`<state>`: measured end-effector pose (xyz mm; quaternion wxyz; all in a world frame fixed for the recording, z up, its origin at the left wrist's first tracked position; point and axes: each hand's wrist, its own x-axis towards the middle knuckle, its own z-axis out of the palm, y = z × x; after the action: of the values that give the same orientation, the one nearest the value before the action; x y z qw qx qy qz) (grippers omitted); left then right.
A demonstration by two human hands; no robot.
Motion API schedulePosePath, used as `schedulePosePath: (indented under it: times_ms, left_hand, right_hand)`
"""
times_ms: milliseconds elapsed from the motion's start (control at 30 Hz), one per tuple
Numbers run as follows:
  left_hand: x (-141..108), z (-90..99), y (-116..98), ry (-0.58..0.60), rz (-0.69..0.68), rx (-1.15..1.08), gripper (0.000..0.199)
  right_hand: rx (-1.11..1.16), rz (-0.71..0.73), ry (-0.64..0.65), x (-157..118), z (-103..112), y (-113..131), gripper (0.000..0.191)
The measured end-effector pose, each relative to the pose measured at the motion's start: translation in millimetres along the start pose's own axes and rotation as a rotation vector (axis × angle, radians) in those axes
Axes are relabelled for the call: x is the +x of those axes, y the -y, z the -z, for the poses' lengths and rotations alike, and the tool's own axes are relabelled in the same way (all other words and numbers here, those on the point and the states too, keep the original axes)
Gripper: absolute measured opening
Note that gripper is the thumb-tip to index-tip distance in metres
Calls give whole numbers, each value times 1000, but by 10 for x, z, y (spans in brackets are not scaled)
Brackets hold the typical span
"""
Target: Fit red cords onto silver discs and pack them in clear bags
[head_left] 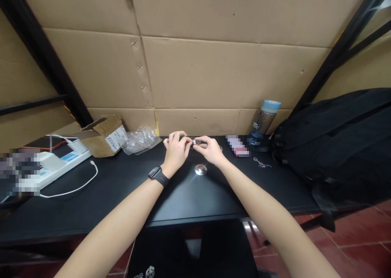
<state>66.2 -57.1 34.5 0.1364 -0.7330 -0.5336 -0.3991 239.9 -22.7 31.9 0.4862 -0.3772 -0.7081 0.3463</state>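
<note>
In the middle of the head view, a small shiny round metal piece (pixel 194 141) sits between the fingertips of both hands. My left hand (pixel 177 149), with a black watch on the wrist, pinches it from the left with thumb and forefinger, the other fingers bent. From the right, my right hand (pixel 211 149) closes thumb and fingers on the same piece. Just nearer to me, a silver metal disc (pixel 200 170) with a red part on top lies on the black table (pixel 195 200). Part of a round, brownish thing shows behind my right hand; its kind is unclear.
At the left stand an opened cardboard box (pixel 105 137), crumpled clear plastic (pixel 142 139) and a white power strip (pixel 58 170) with a white cable (pixel 82 191). To the right are a phone-like blurred item (pixel 237 145), a bottle (pixel 262 123), a keychain (pixel 262 163) and a black backpack (pixel 339 143).
</note>
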Motion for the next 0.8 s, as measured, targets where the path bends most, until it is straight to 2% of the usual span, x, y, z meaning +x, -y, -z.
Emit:
schedulePosePath:
  times_ms: [100,200,267,367,567,800]
  left_hand:
    - [15,-4,18,10,20,-63,17]
    - [29,-59,85,40,80,-94,22]
    - [34,-119,151,118,102,-106,26]
    - [35,-191,239,257,86,-127,32]
    - [17,-169,234,287,-15,-112,21]
    - [-48,-143,59,360,-213,-86,26]
  right_hand:
    - [-74,17,-28,26,59,-21,19]
    - [-242,137,-12,58,154,-43,14]
    - [-364,200,4,82,216,-75,15]
    - [-495,221,43,112,284,-144,19]
    - [-671,259,176,134,362,-216,25]
    - [-722,222,247,132,469,-168,22]
